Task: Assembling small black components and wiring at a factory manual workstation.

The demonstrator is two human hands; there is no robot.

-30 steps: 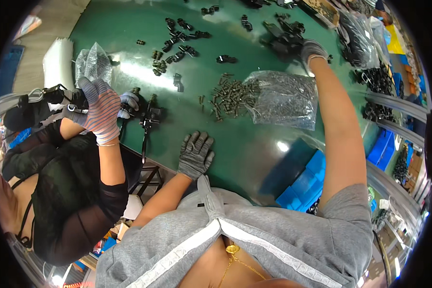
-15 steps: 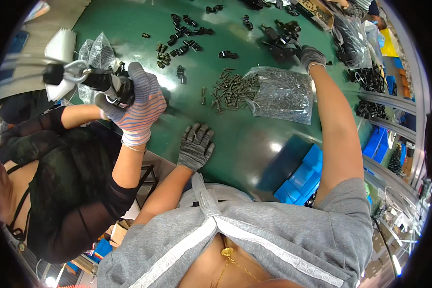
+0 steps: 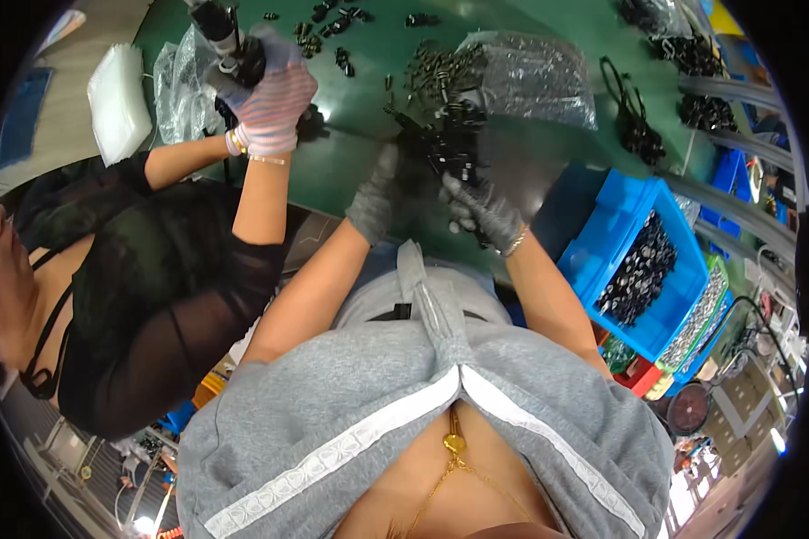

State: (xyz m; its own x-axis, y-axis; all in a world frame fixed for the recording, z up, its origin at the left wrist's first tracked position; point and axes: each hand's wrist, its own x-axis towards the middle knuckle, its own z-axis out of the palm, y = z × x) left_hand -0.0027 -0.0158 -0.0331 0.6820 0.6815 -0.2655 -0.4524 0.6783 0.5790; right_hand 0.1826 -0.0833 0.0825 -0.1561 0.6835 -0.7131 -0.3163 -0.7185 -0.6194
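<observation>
My right hand (image 3: 484, 214), in a grey knit glove, is closed on a cluster of black plastic parts (image 3: 458, 135) just above the green table in front of me. The parts are blurred, so their exact kind does not show. To the left of the cluster is my left hand (image 3: 373, 202), gloved alike, its fingers smeared but stretched forward; nothing shows in it. Beyond the cluster lies a heap of small dark screws (image 3: 431, 67), partly hidden by the parts. A clear plastic bag (image 3: 544, 76) of more screws lies beside the heap.
At the left, a co-worker's striped glove (image 3: 279, 99) grips a black hanging power driver (image 3: 216, 27). Blue bins (image 3: 602, 242), one holding small black pieces, stand at the right. A black corded part (image 3: 634, 126) lies at the far right. Bubble wrap (image 3: 180, 85) lies at the left.
My right hand has come back from the far right side of the table, bringing black parts near me. My left hand has lifted off the table edge. The view has shifted.
</observation>
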